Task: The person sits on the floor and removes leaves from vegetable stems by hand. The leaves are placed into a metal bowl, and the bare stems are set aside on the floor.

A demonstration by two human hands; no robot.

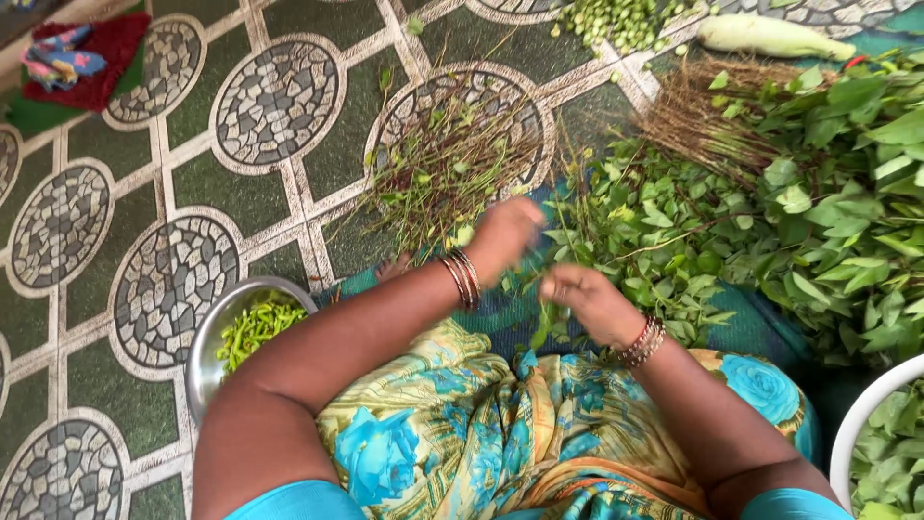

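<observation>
Steel bowl (210, 332) of green chillies (256, 325); white tub (852, 424) of leaves (890, 453).

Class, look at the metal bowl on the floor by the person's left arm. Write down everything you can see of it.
The metal bowl is round, silvery and shiny, like steel, with a smooth thin rim. It stands upright on the patterned floor, at the person's left side. The left arm covers its right part, so only about half shows. Inside lies a heap of green chillies, long and thin. Whether the arm touches the rim cannot be told. Neither hand is near it.
</observation>
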